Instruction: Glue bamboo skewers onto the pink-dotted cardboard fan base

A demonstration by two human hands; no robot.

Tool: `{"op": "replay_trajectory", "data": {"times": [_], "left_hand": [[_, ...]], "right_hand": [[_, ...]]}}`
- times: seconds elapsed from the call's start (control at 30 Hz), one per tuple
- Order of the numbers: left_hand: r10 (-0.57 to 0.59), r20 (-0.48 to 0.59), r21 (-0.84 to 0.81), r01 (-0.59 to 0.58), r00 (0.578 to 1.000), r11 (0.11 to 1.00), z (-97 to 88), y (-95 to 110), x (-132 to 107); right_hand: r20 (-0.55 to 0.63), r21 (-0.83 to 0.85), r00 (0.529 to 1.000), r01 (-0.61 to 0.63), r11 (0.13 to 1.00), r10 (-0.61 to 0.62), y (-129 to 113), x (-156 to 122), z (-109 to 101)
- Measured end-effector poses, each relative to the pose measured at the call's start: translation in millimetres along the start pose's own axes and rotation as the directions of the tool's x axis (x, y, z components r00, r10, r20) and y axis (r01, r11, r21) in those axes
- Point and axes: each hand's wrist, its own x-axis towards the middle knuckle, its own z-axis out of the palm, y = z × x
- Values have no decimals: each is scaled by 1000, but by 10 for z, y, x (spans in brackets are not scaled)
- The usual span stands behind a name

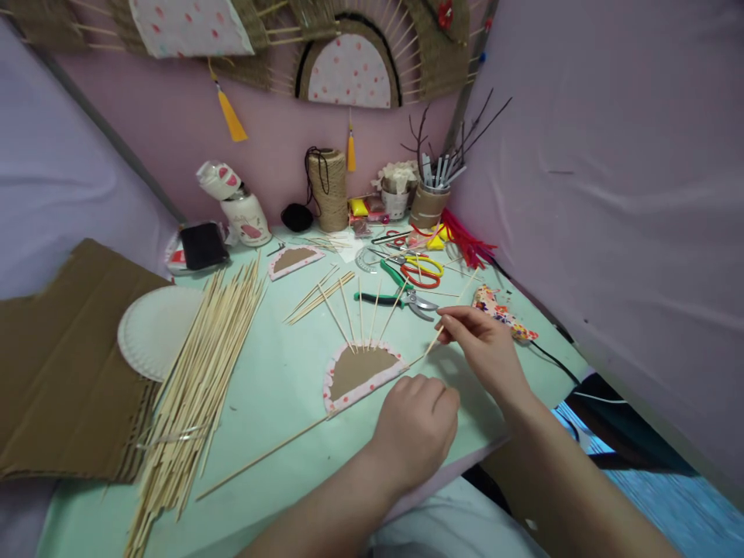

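Observation:
A half-round cardboard piece (363,370) with a spotted pink edge lies on the pale green table (279,387), with several thin bamboo sticks fanning out from its curved rim. My right hand (485,349) pinches one bamboo stick (435,339) at the piece's right side. My left hand (415,426) is curled closed, resting on the table just below the piece's straight edge; whether it holds anything is hidden. A long stick (261,457) lies out to the lower left of the piece.
A big heap of bamboo sticks (203,372) lies left, beside a white paper plate (154,329) and brown cardboard (63,364). Green-handled pliers (395,298), scissors (421,270), a twine spool (328,190), a pen cup (428,203) and a second half-round piece (294,260) stand behind.

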Motion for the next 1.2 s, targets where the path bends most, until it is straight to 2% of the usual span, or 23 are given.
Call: {"op": "replay_trajectory", "data": {"times": [0.17,0.3,0.4,0.47,0.53,0.6,0.67,0.73,0.8,0.93,1.03,1.1,1.17,1.2], "left_hand": [[-119,38,66,117,992,991,50,-38,-11],[-107,30,59,105,994,993,71,-42,-28],[-83,-12,4,83,996,997,30,-48,-20],[-108,-80,-47,104,991,993,-30,-78,5],[-184,-165,-97,170,969,981,-99,-134,37],[-279,-205,-132,256,938,958,-154,-203,60],[-331,-169,-148,308,929,940,-179,-266,64],[-340,-99,-178,319,935,931,-178,-305,52],[-339,-50,-222,320,939,921,-164,-315,38],[-329,-16,-245,315,944,917,-150,-281,32],[-311,-35,-243,293,950,925,-161,-240,40],[-311,-84,-250,283,947,926,-176,-214,44],[-289,-144,-248,248,946,936,-189,-189,46],[-267,-171,-243,222,948,944,-193,-177,47]], "right_hand": [[77,-18,997,6,1000,-5,65,84,117],[119,-97,992,49,994,-38,154,147,178],[193,-188,977,128,974,-91,171,167,199],[251,-251,958,201,947,-137,150,146,187],[303,-324,924,329,887,-232,111,84,154],[345,-397,867,483,781,-360,58,-12,111],[381,-449,802,595,666,-460,0,-121,73],[420,-462,748,663,588,-513,-52,-216,44],[452,-451,713,701,553,-536,-86,-282,21],[454,-420,692,721,551,-561,-64,-383,-41],[383,-425,717,697,578,-582,12,-461,-126],[195,-471,774,612,635,-602,70,-461,-217],[-74,-511,810,471,719,-582,136,-375,-347],[-153,-567,827,375,733,-541,177,-302,-427]]}}
